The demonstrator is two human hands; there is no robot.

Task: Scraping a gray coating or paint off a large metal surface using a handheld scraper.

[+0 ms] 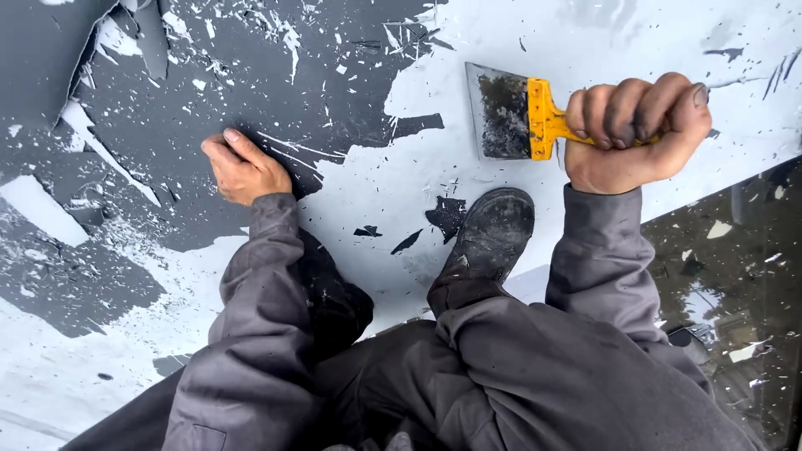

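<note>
Right hand (635,134) grip hides yellow scraper (522,117) handle end.

Work site, vehicle body or paint-stripping yard: you crouch on a large painted panel (434,50) whose dark grey coating (167,108) is peeling off in flakes (42,209), a glass pane (735,276) alongside, worn boot (493,230) and grimy overalls (518,376) in view.
</note>
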